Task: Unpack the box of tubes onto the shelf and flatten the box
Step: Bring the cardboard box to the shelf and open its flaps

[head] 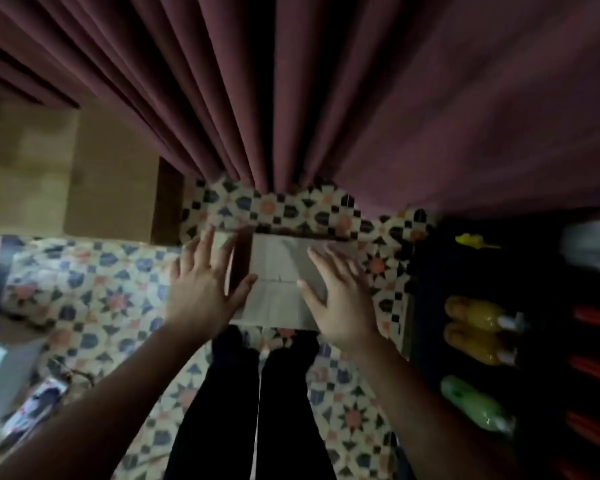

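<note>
Both the left hand and right hand are spread, pressing down the pale flattened cardboard box on the patterned tile floor; looks nearly done.

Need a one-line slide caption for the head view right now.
Head view: left hand and right hand, fingers spread, press the flattened cardboard box against the patterned tile floor below a maroon curtain.

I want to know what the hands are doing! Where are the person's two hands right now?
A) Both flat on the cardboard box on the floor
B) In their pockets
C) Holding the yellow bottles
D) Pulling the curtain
A: the left hand and the right hand lie with fingers spread, palms down on the flattened cardboard box, which rests on the patterned floor.
</note>
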